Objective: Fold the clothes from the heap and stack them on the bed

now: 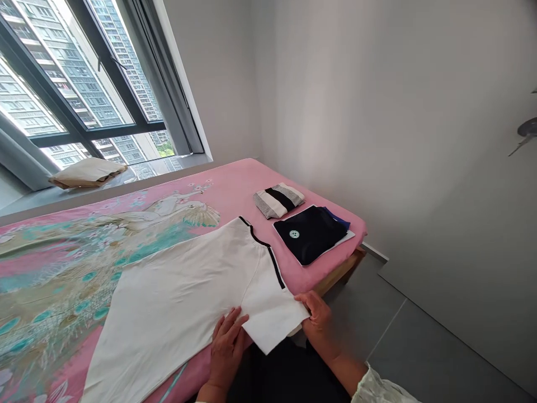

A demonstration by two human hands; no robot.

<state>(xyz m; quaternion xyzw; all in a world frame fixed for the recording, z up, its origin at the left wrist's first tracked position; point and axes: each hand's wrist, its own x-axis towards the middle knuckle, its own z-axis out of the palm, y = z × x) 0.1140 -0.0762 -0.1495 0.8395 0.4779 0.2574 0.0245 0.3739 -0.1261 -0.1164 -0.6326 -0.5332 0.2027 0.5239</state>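
A white T-shirt (180, 291) with black trim along the neck and shoulder lies spread on the bed, its near sleeve reaching past the bed's edge. My right hand (316, 319) pinches the outer corner of that sleeve between thumb and fingers. Flat on the shirt near the armpit, my left hand (229, 341) rests with its fingers stretched out. Beyond the collar lies a stack of folded clothes with a black garment (312, 235) on top, bearing a small round pale emblem. Behind the stack sits a folded striped garment (279, 200) in cream, black and grey.
The bed has a pink sheet (235, 182) with a peacock print and a wooden frame (342, 268). A brown paper-like package (88, 172) rests on the window sill at the left. Grey walls close off the back and right; grey tiled floor (390, 330) shows at the right.
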